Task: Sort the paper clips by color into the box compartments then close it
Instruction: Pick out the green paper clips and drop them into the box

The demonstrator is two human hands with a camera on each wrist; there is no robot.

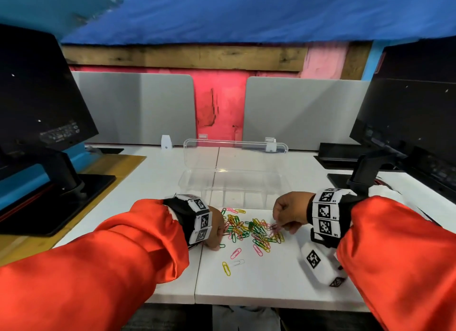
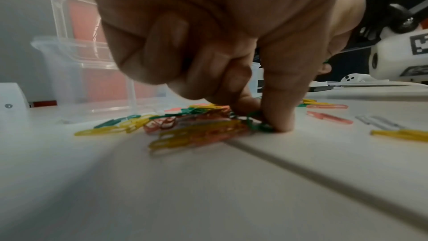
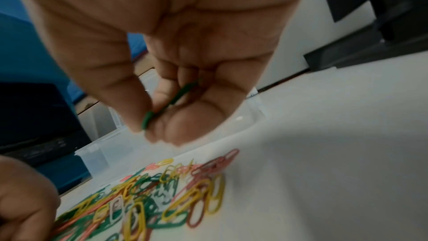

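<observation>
A clear plastic box [image 1: 229, 182] stands open on the white desk [image 1: 259, 281], its long axis running 9 to 3 o'clock, lid [image 1: 235, 153] hinged up at the 12 o'clock side. The compartments along its near edge look empty.

Just on the 6 o'clock side of the box lies the pile of paper clips [image 1: 249, 228], mixed green, yellow, pink and red, pointing every way. Three strays lie apart towards 6 o'clock: a pink clip [image 1: 235, 253], a white clip [image 1: 237, 262] and a yellow clip [image 1: 226, 268].

The left hand [image 1: 214, 229] is at the 9 o'clock edge of the pile, fingers curled, thumb and forefinger pressed together on a green clip [image 2: 257, 123] lying on the desk.

The right hand [image 1: 291, 211] hovers over the 3 o'clock edge, thumb and forefinger pinching a second green clip [image 3: 169, 103], its long axis along the fingers.

A seam in the desk runs 12 to 6 o'clock near the left hand. Monitor stands [image 1: 74, 182] flank the work area at 9 and 3 o'clock; bare desk lies open towards 6 o'clock.
</observation>
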